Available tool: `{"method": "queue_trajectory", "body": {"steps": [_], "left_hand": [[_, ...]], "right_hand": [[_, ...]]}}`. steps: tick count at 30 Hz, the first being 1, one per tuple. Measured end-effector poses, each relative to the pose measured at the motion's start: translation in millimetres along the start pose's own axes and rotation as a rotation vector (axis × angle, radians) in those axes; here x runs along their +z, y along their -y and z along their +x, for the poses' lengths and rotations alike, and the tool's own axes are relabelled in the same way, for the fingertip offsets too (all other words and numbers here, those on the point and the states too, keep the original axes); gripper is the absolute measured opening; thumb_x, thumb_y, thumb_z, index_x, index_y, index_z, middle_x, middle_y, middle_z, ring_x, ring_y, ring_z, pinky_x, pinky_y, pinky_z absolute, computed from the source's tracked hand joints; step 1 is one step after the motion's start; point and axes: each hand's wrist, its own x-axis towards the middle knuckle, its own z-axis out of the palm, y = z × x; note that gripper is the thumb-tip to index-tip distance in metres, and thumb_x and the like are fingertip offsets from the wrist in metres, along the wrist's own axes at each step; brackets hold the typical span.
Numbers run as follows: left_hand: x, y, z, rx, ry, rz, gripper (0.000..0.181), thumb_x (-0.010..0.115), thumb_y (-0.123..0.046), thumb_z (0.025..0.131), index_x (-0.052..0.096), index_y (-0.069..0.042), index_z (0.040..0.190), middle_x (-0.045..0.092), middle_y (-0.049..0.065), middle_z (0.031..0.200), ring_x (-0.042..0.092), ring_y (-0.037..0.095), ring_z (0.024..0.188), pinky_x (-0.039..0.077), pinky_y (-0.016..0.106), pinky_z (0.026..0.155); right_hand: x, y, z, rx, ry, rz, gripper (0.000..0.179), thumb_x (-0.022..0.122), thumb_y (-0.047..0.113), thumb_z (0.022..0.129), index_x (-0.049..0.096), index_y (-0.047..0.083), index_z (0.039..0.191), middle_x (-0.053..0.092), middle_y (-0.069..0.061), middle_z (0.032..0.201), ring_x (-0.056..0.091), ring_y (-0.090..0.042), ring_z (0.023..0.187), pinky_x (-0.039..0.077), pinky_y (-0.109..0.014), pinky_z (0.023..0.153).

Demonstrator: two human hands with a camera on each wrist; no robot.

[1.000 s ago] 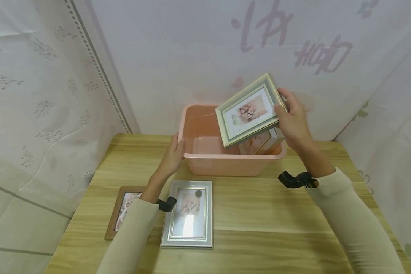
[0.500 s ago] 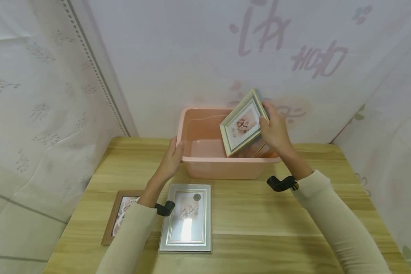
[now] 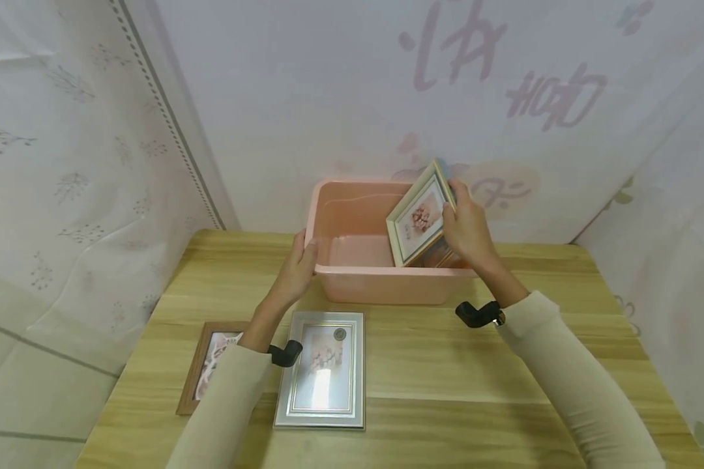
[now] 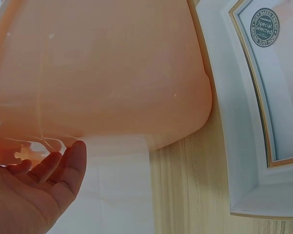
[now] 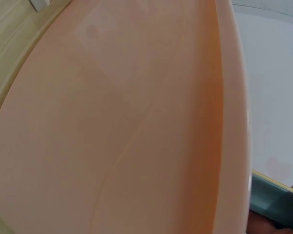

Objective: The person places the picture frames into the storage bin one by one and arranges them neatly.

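Note:
A pink plastic basin (image 3: 381, 286) stands at the back of the table. My left hand (image 3: 298, 264) grips its left rim, fingers curled under the lip in the left wrist view. My right hand (image 3: 469, 225) holds a cream and grey-green picture frame (image 3: 400, 225) by its right edge. That frame leans tilted inside the basin's right half, its flower picture facing up and left. Beneath it another picture frame (image 3: 441, 255) shows partly in the basin. The right wrist view is mostly filled by the basin's outer wall (image 5: 112, 122), with the held frame's edge at lower right.
A silver-white picture frame (image 3: 354, 371) with a round sticker lies flat on the wooden table (image 3: 446, 404) in front of the basin. Left of it lies a brown picture frame (image 3: 196, 371), partly covered by the left forearm. A patterned curtain (image 3: 352, 98) hangs behind the basin.
My right hand has lowered the cream and grey-green picture frame into the basin's right half, tilting it more steeply. The left hand has stayed on the basin's rim.

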Motion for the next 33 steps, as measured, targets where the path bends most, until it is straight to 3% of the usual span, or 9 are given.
{"method": "queue_trajectory", "body": {"steps": [6,11,15,19,25,29,33], "left_hand": [[0.4,-1.4,0.4,0.005,-0.011,0.0,0.054,0.028,-0.025,0.113,0.022,0.002,0.159,0.051,0.029,0.13,0.06,0.035,0.105,0.054,0.04,0.083],[0.7,0.6,0.4,0.001,-0.009,-0.003,0.054,0.028,-0.027,0.114,0.022,0.002,0.159,0.05,0.028,0.13,0.059,0.035,0.106,0.054,0.042,0.084],[1.0,1.0,0.0,-0.003,-0.002,-0.014,0.054,0.028,-0.027,0.114,0.022,0.002,0.159,0.051,0.028,0.131,0.06,0.037,0.108,0.055,0.044,0.087],[1.7,1.5,-0.7,-0.006,-0.002,-0.01,0.054,0.028,-0.027,0.114,0.022,0.001,0.159,0.051,0.029,0.131,0.06,0.038,0.109,0.055,0.042,0.086],[1.6,0.0,0.8,0.008,0.01,0.019,0.054,0.026,-0.028,0.114,0.021,0.001,0.16,0.051,0.028,0.132,0.059,0.038,0.108,0.053,0.043,0.085],[1.7,0.8,1.7,0.004,0.008,0.005,0.055,0.026,-0.027,0.114,0.02,0.002,0.16,0.051,0.029,0.131,0.06,0.037,0.107,0.055,0.044,0.087],[1.6,1.5,0.5,-0.012,-0.004,-0.001,0.055,0.027,-0.026,0.114,0.02,0.002,0.16,0.05,0.03,0.131,0.06,0.037,0.108,0.056,0.045,0.088]], "right_hand": [[1,2,0.5,-0.022,-0.022,-0.045,0.05,0.04,0.003,0.107,0.035,-0.009,0.154,0.063,-0.037,0.109,0.058,-0.038,0.068,0.045,-0.043,0.059],[3,3,1.0,-0.018,-0.014,-0.059,0.049,0.041,0.001,0.106,0.034,-0.012,0.153,0.065,-0.035,0.099,0.052,-0.029,0.054,0.039,-0.031,0.048],[4,4,0.9,-0.014,-0.005,-0.068,0.049,0.04,0.0,0.106,0.034,-0.013,0.153,0.063,-0.039,0.116,0.05,-0.023,0.052,0.037,-0.026,0.044],[7,5,-1.1,-0.005,0.01,-0.089,0.05,0.04,0.0,0.106,0.032,-0.012,0.154,0.058,-0.039,0.129,0.047,-0.022,0.052,0.038,-0.033,0.048],[9,5,-2.6,-0.003,0.01,-0.116,0.051,0.039,0.0,0.106,0.03,-0.012,0.155,0.052,-0.039,0.139,0.06,-0.041,0.076,0.048,-0.049,0.063],[13,6,-2.0,-0.012,0.009,-0.155,0.05,0.038,-0.001,0.106,0.032,-0.012,0.154,0.054,-0.041,0.132,0.063,-0.052,0.097,0.055,-0.06,0.073],[20,7,-3.1,-0.013,0.031,-0.195,0.05,0.035,0.001,0.106,0.031,-0.012,0.154,0.056,-0.042,0.123,0.063,-0.054,0.096,0.055,-0.063,0.074]]}}
